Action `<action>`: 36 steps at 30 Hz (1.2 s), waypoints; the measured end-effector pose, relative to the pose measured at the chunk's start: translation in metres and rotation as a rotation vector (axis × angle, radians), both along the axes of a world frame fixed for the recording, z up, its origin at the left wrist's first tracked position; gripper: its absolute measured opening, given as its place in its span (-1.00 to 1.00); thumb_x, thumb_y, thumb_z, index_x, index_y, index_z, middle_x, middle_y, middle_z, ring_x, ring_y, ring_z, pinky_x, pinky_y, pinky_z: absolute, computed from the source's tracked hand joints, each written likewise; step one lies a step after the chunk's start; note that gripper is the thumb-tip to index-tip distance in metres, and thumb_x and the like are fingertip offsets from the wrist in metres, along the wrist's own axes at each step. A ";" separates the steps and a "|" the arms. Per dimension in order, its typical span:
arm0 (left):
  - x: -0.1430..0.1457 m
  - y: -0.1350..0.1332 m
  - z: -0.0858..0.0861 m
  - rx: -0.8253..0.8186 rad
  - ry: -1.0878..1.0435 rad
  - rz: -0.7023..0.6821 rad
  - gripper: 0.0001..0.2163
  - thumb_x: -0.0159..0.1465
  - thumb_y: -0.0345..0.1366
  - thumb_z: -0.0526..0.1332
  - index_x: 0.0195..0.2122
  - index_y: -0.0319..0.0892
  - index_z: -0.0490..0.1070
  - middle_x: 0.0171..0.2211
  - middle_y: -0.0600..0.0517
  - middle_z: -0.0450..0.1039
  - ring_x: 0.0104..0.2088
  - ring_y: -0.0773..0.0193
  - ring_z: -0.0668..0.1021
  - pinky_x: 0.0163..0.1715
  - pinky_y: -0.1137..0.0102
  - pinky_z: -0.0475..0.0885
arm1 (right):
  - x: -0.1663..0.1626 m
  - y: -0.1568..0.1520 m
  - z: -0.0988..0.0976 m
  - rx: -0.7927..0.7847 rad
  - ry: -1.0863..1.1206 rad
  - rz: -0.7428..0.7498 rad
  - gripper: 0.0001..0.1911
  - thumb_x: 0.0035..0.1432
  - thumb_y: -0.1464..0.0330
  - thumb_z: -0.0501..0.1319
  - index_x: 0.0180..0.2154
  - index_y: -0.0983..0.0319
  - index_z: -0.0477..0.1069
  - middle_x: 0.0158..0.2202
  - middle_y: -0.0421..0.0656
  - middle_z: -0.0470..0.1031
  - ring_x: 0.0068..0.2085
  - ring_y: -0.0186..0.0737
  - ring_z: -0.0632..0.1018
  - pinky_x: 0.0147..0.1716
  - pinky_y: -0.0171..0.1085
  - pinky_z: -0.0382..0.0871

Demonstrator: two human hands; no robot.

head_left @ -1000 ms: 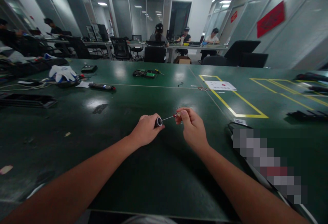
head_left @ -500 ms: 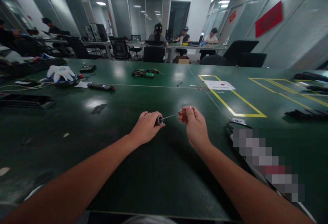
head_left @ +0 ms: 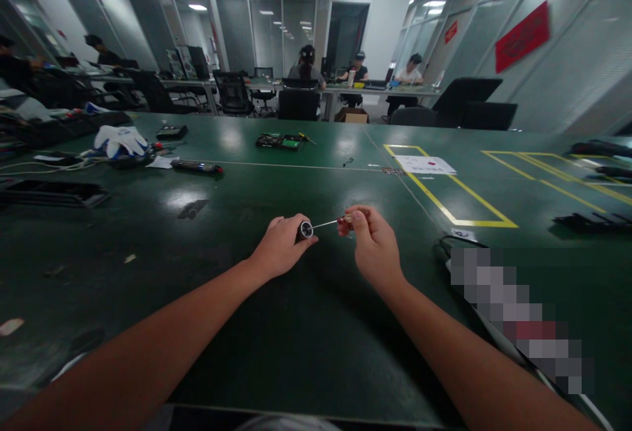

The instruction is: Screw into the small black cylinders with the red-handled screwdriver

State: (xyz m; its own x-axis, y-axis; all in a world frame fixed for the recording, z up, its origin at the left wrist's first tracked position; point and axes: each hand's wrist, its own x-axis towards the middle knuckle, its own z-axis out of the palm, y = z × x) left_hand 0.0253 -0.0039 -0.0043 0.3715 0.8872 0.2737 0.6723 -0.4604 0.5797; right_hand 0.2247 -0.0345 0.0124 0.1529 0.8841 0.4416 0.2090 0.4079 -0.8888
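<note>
While left grip (head_left: 281,250) clasps driver (head_left: 305,229), right grip (head_left: 372,247) pinches (red) tip (head_left: 344,220).

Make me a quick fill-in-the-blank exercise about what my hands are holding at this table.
The left hand grips a ____ handle.
The right hand pinches the ____ end of the thin rod.
The table under both hands is ____.
The taped rectangle on it is ____.
Missing words: black, red, green, yellow.
</note>
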 end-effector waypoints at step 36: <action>0.005 0.002 0.011 0.092 0.228 -0.044 -0.83 0.38 -0.20 0.26 -0.12 -0.16 0.36 -0.17 0.00 0.51 -0.08 0.07 0.53 0.31 -0.13 0.12 | 0.012 0.027 -0.011 -0.294 0.586 0.079 -0.67 0.14 0.06 0.36 -0.38 0.18 0.46 -0.50 -0.24 0.42 -0.47 -0.29 0.44 -0.30 -0.19 0.50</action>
State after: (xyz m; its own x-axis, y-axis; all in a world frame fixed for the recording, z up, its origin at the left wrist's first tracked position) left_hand 0.0302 -0.0023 0.0064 0.4710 0.8439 0.2568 0.7590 -0.5360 0.3695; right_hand 0.2372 -0.0078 0.0015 0.2242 0.9736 0.0430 -0.3643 0.1247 -0.9229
